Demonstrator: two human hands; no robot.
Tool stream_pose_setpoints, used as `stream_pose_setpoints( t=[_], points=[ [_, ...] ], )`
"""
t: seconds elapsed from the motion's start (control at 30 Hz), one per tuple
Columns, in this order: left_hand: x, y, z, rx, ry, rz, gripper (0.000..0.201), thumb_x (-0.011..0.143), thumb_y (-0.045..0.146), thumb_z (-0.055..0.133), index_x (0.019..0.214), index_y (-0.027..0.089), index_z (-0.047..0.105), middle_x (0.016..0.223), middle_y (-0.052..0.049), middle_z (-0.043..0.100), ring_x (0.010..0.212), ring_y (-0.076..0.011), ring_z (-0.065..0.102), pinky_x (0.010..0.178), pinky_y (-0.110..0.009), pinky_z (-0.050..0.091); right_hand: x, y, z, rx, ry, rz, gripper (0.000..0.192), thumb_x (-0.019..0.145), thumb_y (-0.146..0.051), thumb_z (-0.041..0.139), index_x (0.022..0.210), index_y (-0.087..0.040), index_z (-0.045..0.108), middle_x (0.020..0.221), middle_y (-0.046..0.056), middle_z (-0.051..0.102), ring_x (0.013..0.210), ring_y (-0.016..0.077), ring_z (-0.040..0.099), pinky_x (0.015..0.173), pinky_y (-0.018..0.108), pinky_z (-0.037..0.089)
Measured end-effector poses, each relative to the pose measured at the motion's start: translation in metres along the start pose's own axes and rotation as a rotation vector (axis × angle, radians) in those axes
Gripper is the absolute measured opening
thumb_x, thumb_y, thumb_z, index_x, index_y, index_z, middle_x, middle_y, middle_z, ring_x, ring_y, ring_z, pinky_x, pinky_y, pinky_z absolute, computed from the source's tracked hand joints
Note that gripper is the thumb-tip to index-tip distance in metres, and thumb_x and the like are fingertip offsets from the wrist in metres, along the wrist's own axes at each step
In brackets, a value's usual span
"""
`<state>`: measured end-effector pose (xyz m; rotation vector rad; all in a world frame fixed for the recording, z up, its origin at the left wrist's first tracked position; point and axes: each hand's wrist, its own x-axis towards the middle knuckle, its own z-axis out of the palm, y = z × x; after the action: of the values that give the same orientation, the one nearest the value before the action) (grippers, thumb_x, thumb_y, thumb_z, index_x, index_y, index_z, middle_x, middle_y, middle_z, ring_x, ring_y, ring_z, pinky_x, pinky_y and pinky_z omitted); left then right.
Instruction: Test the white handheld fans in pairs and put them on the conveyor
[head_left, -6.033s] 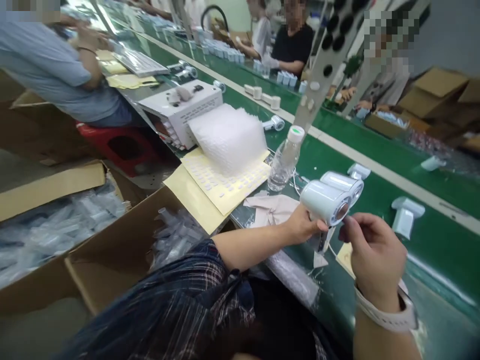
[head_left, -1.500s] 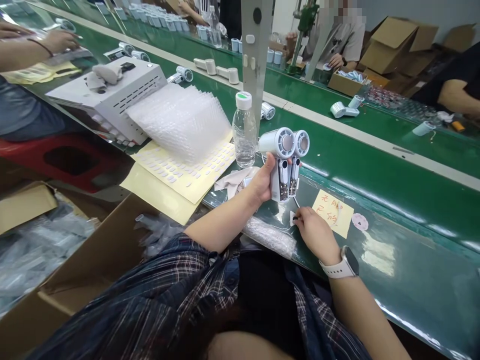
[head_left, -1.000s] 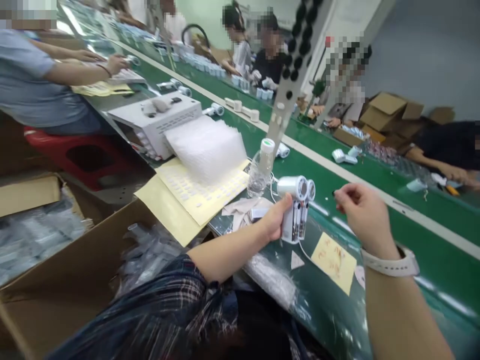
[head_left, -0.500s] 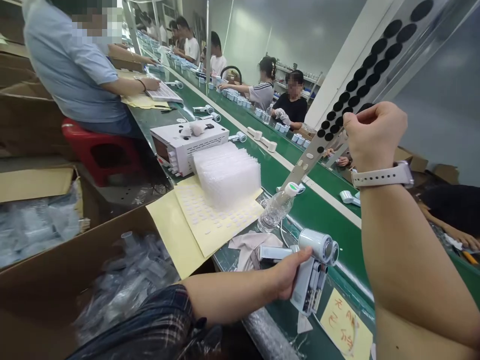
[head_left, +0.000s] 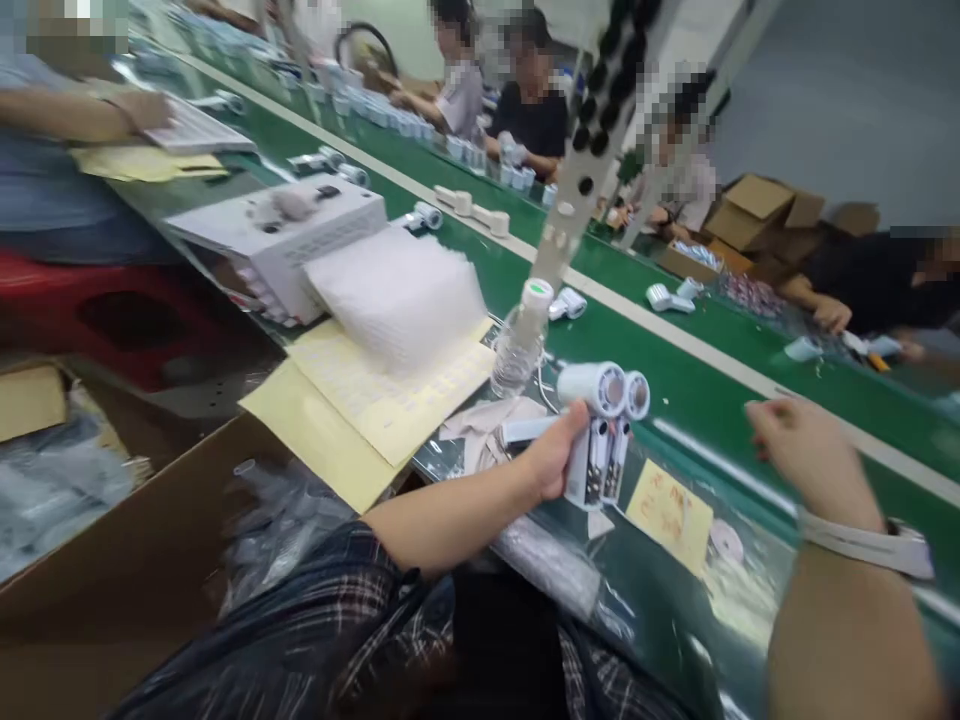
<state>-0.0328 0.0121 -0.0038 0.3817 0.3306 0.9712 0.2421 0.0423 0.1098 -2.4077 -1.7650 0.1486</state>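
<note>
My left hand (head_left: 553, 455) grips two white handheld fans (head_left: 604, 425) side by side by their open handles, heads up, just above the green bench. My right hand (head_left: 810, 458) hovers to the right of them, fingers pinched together; whether something small sits between the fingertips is too blurred to tell. A white strip with black round pads (head_left: 592, 130) hangs slanted above the belt behind the fans. A yellow note (head_left: 670, 512) with red writing lies on the bench under the fans.
A water bottle (head_left: 520, 335), a stack of bubble-wrap bags (head_left: 394, 290) on yellow sticker sheets (head_left: 360, 400) and a white box-shaped device (head_left: 277, 230) stand to the left. Loose fans lie on the green conveyor (head_left: 675, 300). Cardboard boxes (head_left: 112, 560) of bagged parts sit at lower left. Other people work along the line.
My right hand has come down from the strip of black pads to the height of the fans. My left hand still holds both fans, now more upright.
</note>
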Motion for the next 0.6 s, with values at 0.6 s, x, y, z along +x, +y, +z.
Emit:
stream_pose_setpoints(
  t=[0.6],
  points=[
    [0.01, 0.01, 0.007, 0.123, -0.16, 0.211, 0.081, 0.063, 0.094, 0.077, 0.071, 0.016, 0.061, 0.122, -0.016, 0.077, 0.129, -0.0368, 0.071, 0.101, -0.041, 0.063, -0.145, -0.028, 0.107, 0.906, -0.38, -0.209, 0.047, 0.093, -0.061, 0.063, 0.117, -0.021, 0.059, 0.073, 0.002, 0.068, 0.067, 0.0215, 0.068, 0.065, 0.033, 0.056]
  ],
)
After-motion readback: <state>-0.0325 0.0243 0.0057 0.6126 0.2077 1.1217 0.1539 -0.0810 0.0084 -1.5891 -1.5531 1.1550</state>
